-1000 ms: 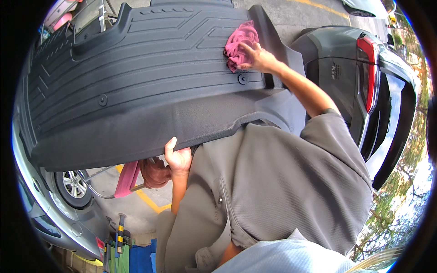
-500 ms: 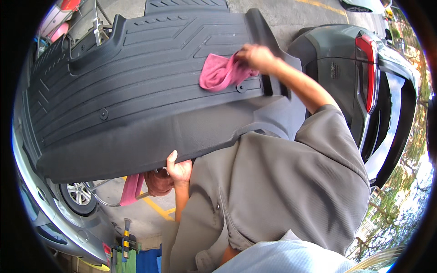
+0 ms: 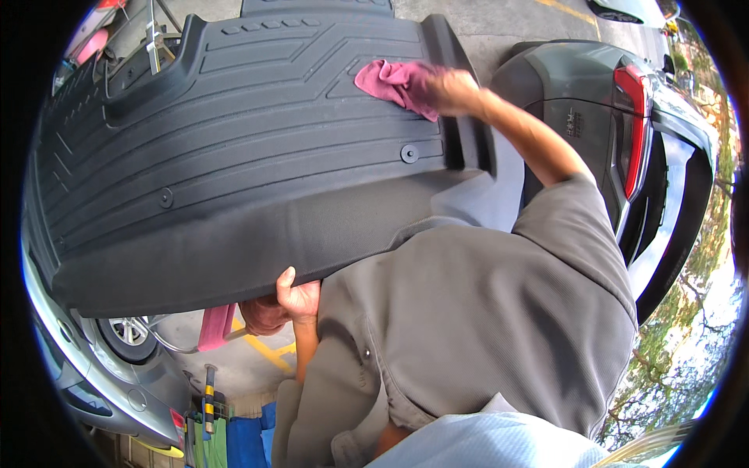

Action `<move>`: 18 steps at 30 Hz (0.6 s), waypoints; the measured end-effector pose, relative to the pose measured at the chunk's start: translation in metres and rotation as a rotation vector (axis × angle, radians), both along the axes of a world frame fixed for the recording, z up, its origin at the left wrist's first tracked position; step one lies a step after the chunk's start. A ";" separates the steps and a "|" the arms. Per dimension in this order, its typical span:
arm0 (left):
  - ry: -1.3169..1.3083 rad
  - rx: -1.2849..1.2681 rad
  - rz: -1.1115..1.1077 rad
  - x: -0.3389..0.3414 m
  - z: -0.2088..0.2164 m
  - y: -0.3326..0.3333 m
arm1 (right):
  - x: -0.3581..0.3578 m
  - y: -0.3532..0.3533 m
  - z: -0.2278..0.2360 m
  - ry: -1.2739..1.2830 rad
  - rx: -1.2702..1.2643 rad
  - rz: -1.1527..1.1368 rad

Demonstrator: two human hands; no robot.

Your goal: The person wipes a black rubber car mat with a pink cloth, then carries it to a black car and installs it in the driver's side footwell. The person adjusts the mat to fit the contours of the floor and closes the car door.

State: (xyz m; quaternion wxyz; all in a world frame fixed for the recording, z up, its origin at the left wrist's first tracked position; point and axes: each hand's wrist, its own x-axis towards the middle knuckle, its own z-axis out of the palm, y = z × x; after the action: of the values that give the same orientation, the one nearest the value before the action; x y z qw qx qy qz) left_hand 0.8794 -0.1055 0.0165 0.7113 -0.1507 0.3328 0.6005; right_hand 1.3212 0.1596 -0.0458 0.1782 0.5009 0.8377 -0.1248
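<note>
A large black ribbed car floor mat (image 3: 257, 148) with raised edges spreads out in front of me. My left hand (image 3: 298, 296) grips its near edge, thumb on top and the other fingers hidden underneath. Bunched in my right hand (image 3: 456, 92) is a pink cloth (image 3: 388, 82), which lies against the mat's ribbed face toward the far right. That hand is a little blurred. Two round fastener spots show on the mat, the right one (image 3: 409, 154) below the cloth.
Below the mat, a brownish-red cloth (image 3: 264, 316) and a pink cloth (image 3: 214, 327) hang by a metal tube frame. A silver car (image 3: 129, 390) stands at left, a dark grey car (image 3: 538, 117) at right. A black-and-yellow post (image 3: 209, 398) stands at lower left.
My right hand has moved the pink cloth farther away across the mat and slightly to the right. The mat has shifted slightly left in view. My left hand keeps its hold.
</note>
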 end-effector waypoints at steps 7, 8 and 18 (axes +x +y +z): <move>0.028 0.002 -0.061 0.001 -0.001 0.002 | -0.059 -0.078 0.086 0.629 -0.681 -0.448; 0.031 0.000 -0.074 0.001 0.000 0.002 | -0.061 -0.074 0.086 0.842 -0.683 -0.626; -0.002 0.040 -0.033 0.007 0.003 0.004 | -0.097 0.008 -0.044 0.363 0.168 -0.804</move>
State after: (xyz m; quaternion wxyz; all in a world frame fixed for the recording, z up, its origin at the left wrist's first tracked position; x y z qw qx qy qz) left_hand 0.8863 -0.1014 0.0199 0.7244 -0.1315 0.3223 0.5950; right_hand 1.2241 0.1673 -0.0896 -0.0756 0.7695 0.6014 -0.2013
